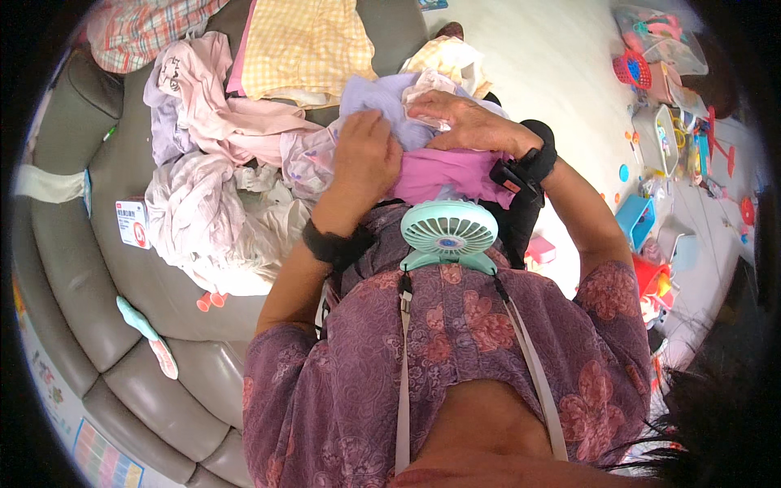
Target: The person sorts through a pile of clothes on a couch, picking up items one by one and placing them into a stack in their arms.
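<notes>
Across my lap lies a purple-pink garment (447, 175), with a lavender garment (376, 96) bunched over its far side. My left hand (366, 159) has curled fingers closed at the lavender cloth; its fingertips are partly hidden. To the right, my right hand (465, 122) rests over the cloth, thumb apart from the stretched fingers, with a whitish-pink piece of fabric (435, 84) under and between them. Left of my left hand is a pale floral cloth (307, 159). A dark band circles each wrist.
A heap of white clothes (203, 211), a pink garment (228, 114) and a folded yellow checked cloth (305, 49) lie on the grey sofa (154, 309). A small white box (133, 223) and a sock (149, 333) are nearby. Toys and bins (655, 138) clutter the right-hand floor. A mint fan (449, 230) hangs at my chest.
</notes>
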{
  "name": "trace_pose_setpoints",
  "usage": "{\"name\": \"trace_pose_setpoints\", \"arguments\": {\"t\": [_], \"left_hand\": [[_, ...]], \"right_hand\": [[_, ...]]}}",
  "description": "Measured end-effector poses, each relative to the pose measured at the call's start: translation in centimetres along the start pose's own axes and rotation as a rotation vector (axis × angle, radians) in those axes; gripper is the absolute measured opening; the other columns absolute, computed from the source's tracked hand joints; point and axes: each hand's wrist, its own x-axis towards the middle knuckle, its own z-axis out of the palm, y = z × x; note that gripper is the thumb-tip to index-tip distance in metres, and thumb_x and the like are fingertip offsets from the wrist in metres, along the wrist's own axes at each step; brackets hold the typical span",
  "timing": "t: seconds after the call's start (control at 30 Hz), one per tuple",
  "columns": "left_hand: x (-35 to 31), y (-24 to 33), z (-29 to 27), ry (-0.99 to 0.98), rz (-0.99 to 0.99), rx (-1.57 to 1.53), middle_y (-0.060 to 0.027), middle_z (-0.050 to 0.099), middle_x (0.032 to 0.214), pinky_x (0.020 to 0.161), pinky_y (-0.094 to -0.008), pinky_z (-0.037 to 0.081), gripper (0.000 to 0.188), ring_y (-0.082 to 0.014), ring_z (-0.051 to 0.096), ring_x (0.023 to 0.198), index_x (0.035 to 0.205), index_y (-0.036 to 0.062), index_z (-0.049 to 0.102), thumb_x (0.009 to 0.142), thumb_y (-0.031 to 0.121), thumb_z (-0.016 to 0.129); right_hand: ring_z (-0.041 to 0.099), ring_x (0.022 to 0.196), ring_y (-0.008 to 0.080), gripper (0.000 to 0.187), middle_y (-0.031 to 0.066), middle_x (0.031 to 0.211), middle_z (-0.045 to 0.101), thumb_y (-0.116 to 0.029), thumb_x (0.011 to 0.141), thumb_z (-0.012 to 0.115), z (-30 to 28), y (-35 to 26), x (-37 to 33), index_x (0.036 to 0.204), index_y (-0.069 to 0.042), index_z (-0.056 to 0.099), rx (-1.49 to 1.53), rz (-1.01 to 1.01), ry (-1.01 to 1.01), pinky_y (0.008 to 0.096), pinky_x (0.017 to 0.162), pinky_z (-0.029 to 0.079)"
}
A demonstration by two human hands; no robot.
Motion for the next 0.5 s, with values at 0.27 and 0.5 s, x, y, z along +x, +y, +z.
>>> {"name": "trace_pose_setpoints", "arguments": {"t": [0.27, 0.5], "left_hand": [[3.7, -3.2, -1.0, 0.240, 0.040, 0.011, -0.0205, 0.057, 0.096, 0.082, -0.0420, 0.043, 0.024, -0.0363, 0.053, 0.092, 0.090, -0.0034, 0.057, 0.070, 0.009, 0.061], [13.6, -15.2, -2.2, 0.256, -0.235, 0.470, -0.0278, 0.048, 0.107, 0.090, -0.0464, 0.035, 0.063, -0.0416, 0.042, 0.105, 0.101, -0.0099, 0.050, 0.065, 0.038, 0.071]], "right_hand": [[0.044, 0.112, 0.0295, 0.054, 0.0156, 0.120, 0.047, -0.025, 0.068, 0.068, -0.1, 0.1, -0.1, 0.114, -0.002, 0.052, 0.064, 0.001, 0.055, 0.0335, 0.096, 0.035], [0.044, 0.113, 0.0292, 0.055, 0.0156, 0.121, 0.046, -0.025, 0.066, 0.069, -0.1, 0.4, -0.3, 0.115, -0.004, 0.053, 0.120, 0.025, 0.073, 0.0327, 0.096, 0.035]]}}
